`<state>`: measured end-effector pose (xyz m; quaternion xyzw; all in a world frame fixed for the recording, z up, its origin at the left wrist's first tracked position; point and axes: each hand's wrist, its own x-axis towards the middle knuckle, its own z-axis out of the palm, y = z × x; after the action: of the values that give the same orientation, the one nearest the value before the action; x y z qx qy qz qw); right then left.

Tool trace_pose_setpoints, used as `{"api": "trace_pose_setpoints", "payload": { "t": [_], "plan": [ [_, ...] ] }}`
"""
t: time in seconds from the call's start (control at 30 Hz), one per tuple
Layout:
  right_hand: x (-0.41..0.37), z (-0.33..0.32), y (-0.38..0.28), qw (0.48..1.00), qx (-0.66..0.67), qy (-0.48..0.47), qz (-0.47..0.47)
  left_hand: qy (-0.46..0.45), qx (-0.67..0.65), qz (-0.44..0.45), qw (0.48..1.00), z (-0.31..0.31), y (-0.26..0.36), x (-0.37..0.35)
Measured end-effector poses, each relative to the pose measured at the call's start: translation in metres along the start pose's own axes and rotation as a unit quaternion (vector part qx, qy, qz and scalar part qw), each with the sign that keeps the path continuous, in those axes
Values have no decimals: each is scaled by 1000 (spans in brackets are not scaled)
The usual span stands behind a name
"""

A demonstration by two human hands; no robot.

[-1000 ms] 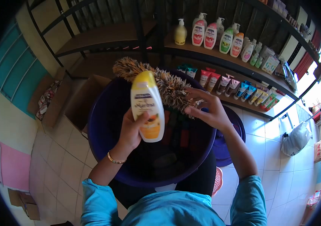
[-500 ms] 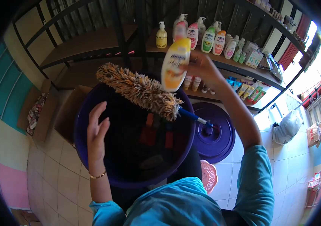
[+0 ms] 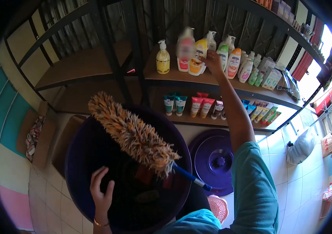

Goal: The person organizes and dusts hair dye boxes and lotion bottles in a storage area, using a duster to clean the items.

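Cardboard boxes (image 3: 37, 132) sit at far left on the tiled floor. Next to them, a big purple tub (image 3: 76, 156) fills the lower centre. The person's left hand (image 3: 101, 191) hangs over the tub's near inside wall, fingers spread apart, holding nothing; can't tell if it touches the wall. A shaggy orange-brown duster (image 3: 135, 136) lies slantwise across the tub's mouth, w/ its blue handle (image 3: 189, 177) poking out past the rim at right. Above, on the wooden shelf (image 3: 162, 76), a yellow bottle (image 3: 196, 54) stands upright in a row of pump bottles, base at the shelf board, a blurred pink-white bottle (image 3: 185, 48) just to its left. The right hand (image 3: 212, 60), arm stretched up, has its fingers closed on the yellow bottle's right side. One shelf down: a row of tubes (image 3: 197, 105). At right on the floor, a purple lid (image 3: 212, 158) lies just beside the tub, and a white sack (image 3: 300, 144) sits well apart.
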<state>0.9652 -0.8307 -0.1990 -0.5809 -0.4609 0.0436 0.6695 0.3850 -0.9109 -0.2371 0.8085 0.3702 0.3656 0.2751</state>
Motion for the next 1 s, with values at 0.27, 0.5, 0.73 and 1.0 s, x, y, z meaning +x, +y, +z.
{"api": "trace_pose_setpoints", "payload": {
  "t": [0.27,0.5,0.73,1.0],
  "plan": [
    [2,5,33,999,31,-24,-12,13,44,-46,998,-1,-5,1],
    [0,12,36,1000,7,-7,-26,-2,41,-55,998,3,-5,0],
    [5,12,42,994,-95,38,-27,-8,57,-51,997,4,-5,0],
    [5,16,42,994,-85,65,-21,-15,67,-32,997,6,-6,1]
  ]
}}
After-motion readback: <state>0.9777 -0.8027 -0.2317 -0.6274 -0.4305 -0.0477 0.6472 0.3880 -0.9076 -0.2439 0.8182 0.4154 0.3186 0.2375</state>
